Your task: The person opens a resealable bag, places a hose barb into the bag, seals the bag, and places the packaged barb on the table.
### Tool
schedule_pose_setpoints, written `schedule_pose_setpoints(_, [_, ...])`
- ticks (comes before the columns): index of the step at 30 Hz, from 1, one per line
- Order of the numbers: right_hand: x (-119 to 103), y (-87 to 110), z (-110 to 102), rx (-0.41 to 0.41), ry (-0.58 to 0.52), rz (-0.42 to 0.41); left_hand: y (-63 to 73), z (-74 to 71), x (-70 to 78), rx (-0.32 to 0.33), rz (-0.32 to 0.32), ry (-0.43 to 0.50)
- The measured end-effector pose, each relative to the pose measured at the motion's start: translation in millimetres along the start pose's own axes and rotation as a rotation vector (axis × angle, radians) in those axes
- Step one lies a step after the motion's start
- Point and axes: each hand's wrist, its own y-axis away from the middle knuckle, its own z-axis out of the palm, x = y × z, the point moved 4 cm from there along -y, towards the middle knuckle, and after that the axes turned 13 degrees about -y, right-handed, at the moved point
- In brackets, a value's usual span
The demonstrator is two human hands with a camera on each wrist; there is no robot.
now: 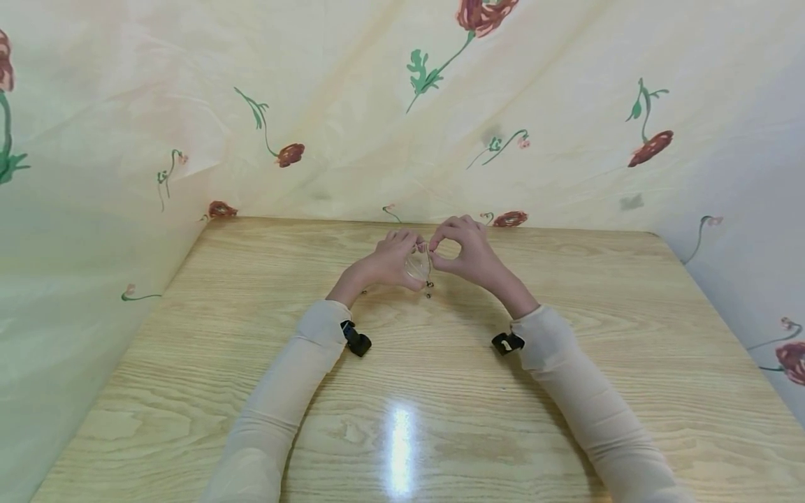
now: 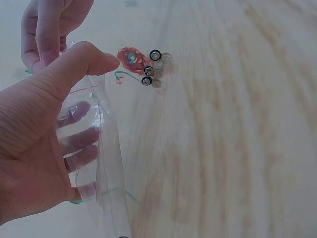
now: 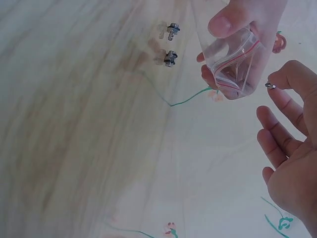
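My left hand (image 1: 391, 260) holds a clear zip bag (image 3: 233, 72) with a red line along its seal. The bag's mouth gapes toward my right hand (image 1: 472, 255). Between thumb and forefinger, the right hand pinches a small silvery metal fitting (image 3: 270, 86), just outside that mouth; its other fingers are spread loosely. Similar metal fittings (image 3: 170, 58) with dark rings lie on the table near the bag, and the left wrist view shows a small group of these fittings (image 2: 148, 74) beyond the left thumb.
Both hands are over the far part of a wood-grain table (image 1: 428, 363). Right behind it hangs a pale flowered cloth (image 1: 352, 140), which also covers the sides. A tiny dark piece (image 1: 364, 292) lies below the left wrist.
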Motion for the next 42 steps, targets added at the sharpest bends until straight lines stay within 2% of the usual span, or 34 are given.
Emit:
schedule_pose_setpoints(19, [-4.0, 0.2, 5.4, 0.031, -0.032, -0.055, 0.0, -2.3, 1.3, -0.020, -0.001, 0.000])
schedule_pose_setpoints(42, [-4.3, 1.5, 9.6, 0.023, -0.039, -0.052, 0.5, 0.4, 1.5, -0.024, -0.004, -0.010])
